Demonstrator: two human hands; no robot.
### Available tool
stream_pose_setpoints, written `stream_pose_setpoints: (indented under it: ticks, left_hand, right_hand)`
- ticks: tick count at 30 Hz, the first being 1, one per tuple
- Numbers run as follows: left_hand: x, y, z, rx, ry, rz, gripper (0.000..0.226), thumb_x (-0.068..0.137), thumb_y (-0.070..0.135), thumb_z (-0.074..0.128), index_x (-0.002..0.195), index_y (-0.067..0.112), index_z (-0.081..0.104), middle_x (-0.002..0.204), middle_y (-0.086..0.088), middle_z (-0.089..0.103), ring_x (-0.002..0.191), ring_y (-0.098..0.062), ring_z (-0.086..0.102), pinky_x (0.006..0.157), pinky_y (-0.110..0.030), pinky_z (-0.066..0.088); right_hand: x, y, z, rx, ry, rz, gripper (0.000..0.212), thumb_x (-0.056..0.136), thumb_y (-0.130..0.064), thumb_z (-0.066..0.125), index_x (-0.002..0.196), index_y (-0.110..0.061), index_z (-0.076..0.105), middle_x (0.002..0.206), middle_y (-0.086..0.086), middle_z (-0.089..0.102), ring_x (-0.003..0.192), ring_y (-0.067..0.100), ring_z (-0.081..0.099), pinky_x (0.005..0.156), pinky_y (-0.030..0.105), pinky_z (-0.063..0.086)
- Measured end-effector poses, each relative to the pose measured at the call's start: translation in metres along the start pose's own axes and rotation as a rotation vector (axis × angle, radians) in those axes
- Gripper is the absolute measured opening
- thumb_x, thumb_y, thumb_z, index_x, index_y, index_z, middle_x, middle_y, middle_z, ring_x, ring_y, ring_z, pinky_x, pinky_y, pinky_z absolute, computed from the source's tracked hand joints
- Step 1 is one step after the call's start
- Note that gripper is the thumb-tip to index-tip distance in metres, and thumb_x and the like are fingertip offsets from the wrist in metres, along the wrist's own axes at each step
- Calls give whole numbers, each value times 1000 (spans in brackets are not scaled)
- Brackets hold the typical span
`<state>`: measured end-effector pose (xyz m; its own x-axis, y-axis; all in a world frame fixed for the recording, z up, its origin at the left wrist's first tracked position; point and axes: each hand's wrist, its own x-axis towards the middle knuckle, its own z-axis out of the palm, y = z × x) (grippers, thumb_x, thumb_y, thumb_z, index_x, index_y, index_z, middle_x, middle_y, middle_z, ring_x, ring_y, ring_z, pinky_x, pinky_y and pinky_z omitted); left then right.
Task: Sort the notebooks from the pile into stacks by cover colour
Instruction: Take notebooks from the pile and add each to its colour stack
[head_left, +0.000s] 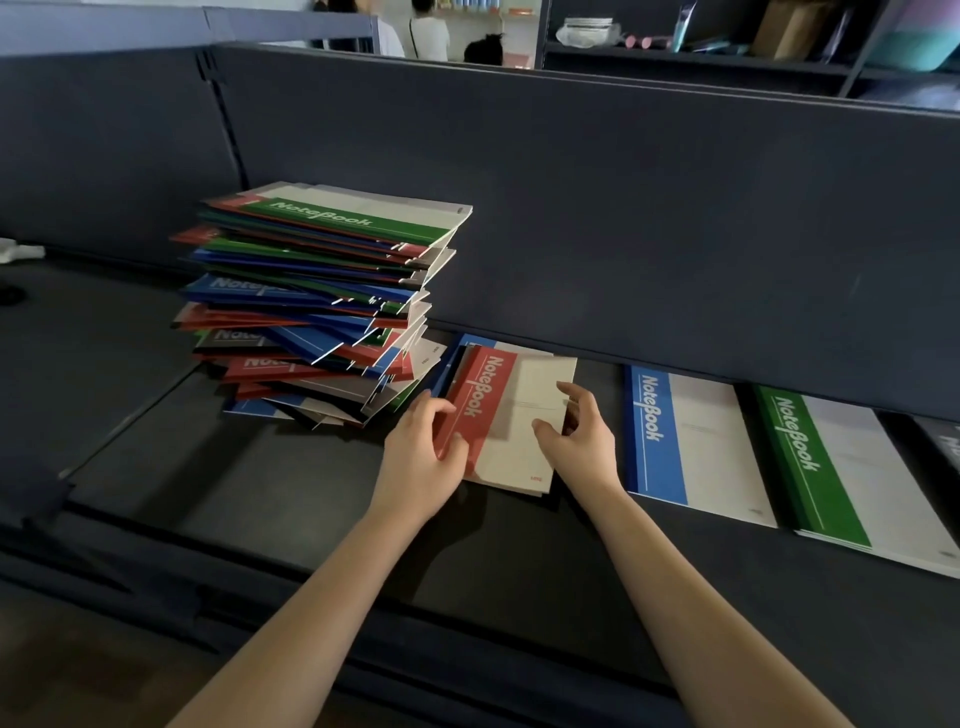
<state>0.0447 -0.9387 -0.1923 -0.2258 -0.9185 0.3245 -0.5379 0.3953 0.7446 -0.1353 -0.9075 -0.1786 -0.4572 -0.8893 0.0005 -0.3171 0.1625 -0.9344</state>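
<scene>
Notebook (511, 415), red, gripped by left hand (421, 449), right hand (579, 441); pile (322, 291) beside

Dim foreground, bright background beyond the partition; soft focus; wide-angle bending at edges.

The notebooks in the pile (311, 291) at the left have covers of thin card, smooth with a light sheen, and their cut edges show white paper. The red notebook (519, 415), the blue notebook (696, 447) and the green notebook (852, 488) to the right have the same smooth card covers, each with a coloured printed band beside a cream matt field. The table top (291, 499) and the partition panel (649, 223) behind it look like dark matt cloth, a little rough, and the far shelf frame (675, 58) looks like painted metal.
</scene>
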Motion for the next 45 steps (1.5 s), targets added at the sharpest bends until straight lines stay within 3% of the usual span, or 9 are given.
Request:
stream_pose_setpoints:
  ticks: [4, 8, 11, 17, 22, 26, 30, 37, 45]
  left_hand:
    - [0, 0, -3, -81, 29, -51, 23, 93, 21, 60, 113, 13, 51, 112, 2, 59, 99, -3, 54, 68, 0, 42]
    - [0, -3, 1, -118, -6, -53, 22, 93, 17, 59, 113, 12, 51, 120, -5, 61, 109, -6, 54, 79, -2, 41]
    - [0, -4, -1, -162, -20, -73, 21, 93, 14, 58, 112, 15, 50, 122, -4, 60, 111, -8, 54, 83, -6, 41]
    - [2, -1, -5, -205, -56, -66, 22, 94, 16, 58, 113, 22, 50, 111, 11, 56, 93, 10, 54, 71, 0, 43]
    - [1, 4, -7, -211, -59, -92, 26, 93, 14, 58, 118, 18, 51, 114, 9, 56, 103, 0, 54, 82, -6, 42]
    - [-1, 11, -8, -207, -93, -89, 33, 94, 14, 57, 125, 15, 47, 120, 5, 55, 116, -12, 54, 95, -22, 44]
    - [-2, 16, -4, -210, -84, -114, 49, 93, 20, 58, 137, 17, 37, 140, -3, 46, 128, -19, 45, 105, -37, 40]
    - [12, 62, 15, -491, -187, -198, 57, 101, 32, 42, 150, 29, 15, 128, 8, 40, 120, -15, 44, 101, -35, 38]
    - [13, 96, 61, -539, -303, -26, 52, 95, 32, 51, 137, 40, 22, 121, 29, 39, 113, 6, 48, 89, -17, 46]
  right_hand:
    - [-2, 1, 1, 5, 30, -22, 52, 86, -9, 64, 132, -24, 44, 134, -1, 51, 124, 18, 48, 95, 38, 50]
    - [-2, 0, 2, -22, 36, -19, 51, 88, -13, 63, 132, -28, 43, 138, -1, 47, 108, 13, 53, 56, 15, 47]
    - [0, 2, 0, -10, 30, 14, 51, 89, -13, 62, 134, -28, 42, 138, 1, 47, 83, 1, 51, 49, 8, 40]
    - [5, -1, -1, 284, 70, 134, 46, 88, -8, 64, 127, -23, 46, 127, 3, 59, 110, 16, 59, 84, 31, 55]
    - [0, -8, 0, 319, -38, 13, 54, 88, -2, 62, 129, -28, 39, 128, -5, 50, 106, 13, 58, 69, 27, 56]
    - [1, -14, -4, 282, -62, -67, 60, 88, 1, 60, 128, -36, 35, 138, -5, 45, 123, 16, 47, 88, 41, 55]
    - [-1, -23, -25, 279, -45, -151, 58, 89, 2, 60, 128, -35, 38, 127, -16, 48, 118, 5, 45, 77, 14, 50]
    - [-7, -17, -68, 423, -50, -200, 56, 90, 2, 59, 128, -34, 40, 132, -5, 52, 120, 21, 54, 94, 46, 52]
    - [-16, 13, -122, 352, 127, -160, 58, 89, 2, 58, 128, -36, 37, 128, -13, 52, 113, 18, 59, 86, 46, 55]
